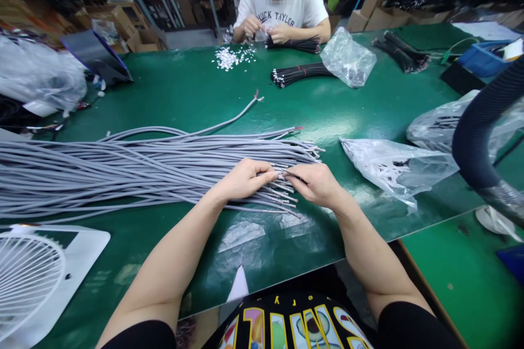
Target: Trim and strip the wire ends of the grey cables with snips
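A thick bundle of grey cables (164,161) lies across the green table, with stripped, pale ends toward the right. My left hand (249,179) rests over the bundle near those ends, thumb and fingers pinched on one grey cable. Facing it, my right hand (317,182) is closed around a thin dark tool (297,175) that looks like tweezers, its tip close to the cable end at my left fingertips. The exact contact there is too small to make out. One cable with a split red and white end (257,97) sticks out behind the bundle.
To the right sit a clear bag of small white pieces (397,166) and a black flexible hose (478,131). A white fan (82,253) lies front left. Across the table, a person (282,5) handles black cables (303,72) near scattered white bits (231,58).
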Motion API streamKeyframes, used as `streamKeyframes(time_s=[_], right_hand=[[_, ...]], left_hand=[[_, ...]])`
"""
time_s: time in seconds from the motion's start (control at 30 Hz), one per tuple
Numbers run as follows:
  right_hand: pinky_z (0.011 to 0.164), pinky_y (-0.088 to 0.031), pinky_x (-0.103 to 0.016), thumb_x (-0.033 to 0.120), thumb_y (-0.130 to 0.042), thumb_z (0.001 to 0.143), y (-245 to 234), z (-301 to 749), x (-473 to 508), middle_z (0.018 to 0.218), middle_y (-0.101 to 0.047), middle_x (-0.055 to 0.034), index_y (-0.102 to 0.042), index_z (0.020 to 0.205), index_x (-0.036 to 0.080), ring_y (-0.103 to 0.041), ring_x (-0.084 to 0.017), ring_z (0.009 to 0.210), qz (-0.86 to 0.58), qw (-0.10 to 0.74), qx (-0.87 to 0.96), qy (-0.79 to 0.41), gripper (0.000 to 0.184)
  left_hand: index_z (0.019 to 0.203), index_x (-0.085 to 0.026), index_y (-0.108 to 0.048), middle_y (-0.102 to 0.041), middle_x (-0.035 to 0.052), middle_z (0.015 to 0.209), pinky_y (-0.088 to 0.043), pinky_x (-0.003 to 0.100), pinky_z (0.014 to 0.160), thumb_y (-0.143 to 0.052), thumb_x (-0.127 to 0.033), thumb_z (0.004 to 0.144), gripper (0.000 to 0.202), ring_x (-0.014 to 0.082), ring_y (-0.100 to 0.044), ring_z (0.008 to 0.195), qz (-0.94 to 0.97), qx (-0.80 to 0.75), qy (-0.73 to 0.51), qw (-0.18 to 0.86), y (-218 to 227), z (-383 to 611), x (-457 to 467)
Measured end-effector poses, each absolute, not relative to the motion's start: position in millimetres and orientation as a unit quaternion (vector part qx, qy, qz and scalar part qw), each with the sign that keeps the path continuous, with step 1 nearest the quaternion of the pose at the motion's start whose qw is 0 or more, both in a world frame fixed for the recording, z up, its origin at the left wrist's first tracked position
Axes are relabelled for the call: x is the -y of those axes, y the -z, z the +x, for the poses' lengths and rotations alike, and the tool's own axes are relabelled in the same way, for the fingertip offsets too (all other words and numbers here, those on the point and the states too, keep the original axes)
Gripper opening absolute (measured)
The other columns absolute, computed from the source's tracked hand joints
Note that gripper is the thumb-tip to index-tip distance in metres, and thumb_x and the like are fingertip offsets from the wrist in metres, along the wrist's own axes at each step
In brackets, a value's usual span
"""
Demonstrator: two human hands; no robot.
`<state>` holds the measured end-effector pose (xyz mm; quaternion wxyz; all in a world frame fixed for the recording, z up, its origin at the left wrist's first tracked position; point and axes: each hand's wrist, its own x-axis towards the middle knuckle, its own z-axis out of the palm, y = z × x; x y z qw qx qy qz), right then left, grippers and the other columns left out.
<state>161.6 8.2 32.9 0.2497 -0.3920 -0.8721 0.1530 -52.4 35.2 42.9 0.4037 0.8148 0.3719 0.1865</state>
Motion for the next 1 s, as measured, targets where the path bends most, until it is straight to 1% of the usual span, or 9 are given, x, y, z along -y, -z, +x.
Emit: streamKeyframes(time_s=[0.27,0.43,0.53,0.63,0.73,0.8,0.9,0.97,1.0], right_hand=[[0.067,-0.039,-0.026,0.026,-0.038,0.095,-32,159,-7,0.085,-0.071,-0.0084,-0.064,0.092,0.016,-0.062,-0.017,0.075,-0.391,0.192,0.895,-0.093,0.029],[0.064,-0.035,-0.026,0.024,-0.037,0.095,-31,158,-7,0.081,-0.068,-0.0077,-0.059,0.092,0.016,-0.059,-0.016,0.07,-0.387,0.208,0.892,-0.103,0.023],[0.062,-0.035,-0.025,0.024,-0.037,0.095,-29,158,-8,0.08,-0.065,-0.007,-0.056,0.089,0.016,-0.056,-0.015,0.068,-0.385,0.226,0.884,-0.139,0.021],[0.062,-0.035,-0.025,0.023,-0.039,0.094,-26,156,-10,0.078,-0.062,-0.0057,-0.054,0.088,0.017,-0.053,-0.014,0.067,-0.385,0.247,0.867,-0.197,0.018],[0.062,-0.035,-0.025,0.022,-0.042,0.091,-25,153,-12,0.073,-0.057,-0.0022,-0.052,0.083,0.017,-0.049,-0.013,0.064,-0.374,0.287,0.829,-0.3,0.014],[0.058,-0.034,-0.024,0.027,-0.046,0.09,-25,151,-13,0.066,-0.051,0.0012,-0.051,0.079,0.017,-0.044,-0.01,0.059,-0.376,0.324,0.775,-0.392,0.015],[0.048,-0.029,-0.023,0.04,-0.053,0.087,-25,148,-12,0.057,-0.037,0.0065,-0.049,0.079,0.018,-0.034,-0.007,0.048,-0.383,0.36,0.662,-0.534,0.024],[0.044,-0.025,-0.022,0.046,-0.056,0.085,-25,147,-11,0.053,-0.033,0.0085,-0.049,0.08,0.018,-0.03,-0.006,0.044,-0.382,0.369,0.616,-0.582,0.028],[0.043,-0.025,-0.022,0.046,-0.056,0.085,-25,146,-11,0.053,-0.033,0.0085,-0.05,0.081,0.018,-0.03,-0.006,0.043,-0.384,0.377,0.611,-0.58,0.029]], left_hand=[[0.065,-0.014,-0.056,-0.045,-0.0037,0.057,-0.031,0.02,0.055,-0.047,-0.04,0.088,0.036,0.0087,-0.039,0.057,0.807,-0.364,-0.175,0.431,-43,-53,-35],[0.065,-0.013,-0.054,-0.044,-0.0039,0.058,-0.032,0.02,0.055,-0.048,-0.04,0.088,0.036,0.0082,-0.038,0.056,0.796,-0.356,-0.176,0.457,-45,-53,-36],[0.069,-0.013,-0.057,-0.049,-0.0028,0.062,-0.035,0.02,0.058,-0.05,-0.04,0.088,0.034,0.0085,-0.042,0.059,0.797,-0.346,-0.167,0.466,-47,-55,-36],[0.078,-0.012,-0.063,-0.06,-0.0002,0.071,-0.04,0.02,0.066,-0.051,-0.038,0.088,0.03,0.01,-0.051,0.066,0.804,-0.312,-0.161,0.479,-49,-56,-35],[0.083,-0.012,-0.066,-0.065,0.0023,0.077,-0.042,0.021,0.07,-0.054,-0.037,0.087,0.028,0.0113,-0.055,0.071,0.798,-0.294,-0.204,0.485,-46,-56,-36],[0.082,-0.012,-0.066,-0.064,0.0026,0.074,-0.042,0.021,0.066,-0.056,-0.038,0.086,0.028,0.0108,-0.054,0.067,0.774,-0.321,-0.261,0.479,-42,-54,-37],[0.086,-0.012,-0.066,-0.061,0.0011,0.067,-0.039,0.021,0.057,-0.058,-0.041,0.084,0.03,0.0093,-0.05,0.058,0.729,-0.373,-0.321,0.476,-36,-50,-38],[0.088,-0.012,-0.067,-0.06,0.0008,0.066,-0.04,0.021,0.058,-0.058,-0.042,0.084,0.032,0.0095,-0.05,0.059,0.719,-0.375,-0.322,0.489,-35,-49,-39],[0.088,-0.012,-0.067,-0.061,0.001,0.067,-0.041,0.021,0.06,-0.058,-0.043,0.084,0.032,0.01,-0.052,0.061,0.717,-0.369,-0.317,0.498,-35,-49,-40]])
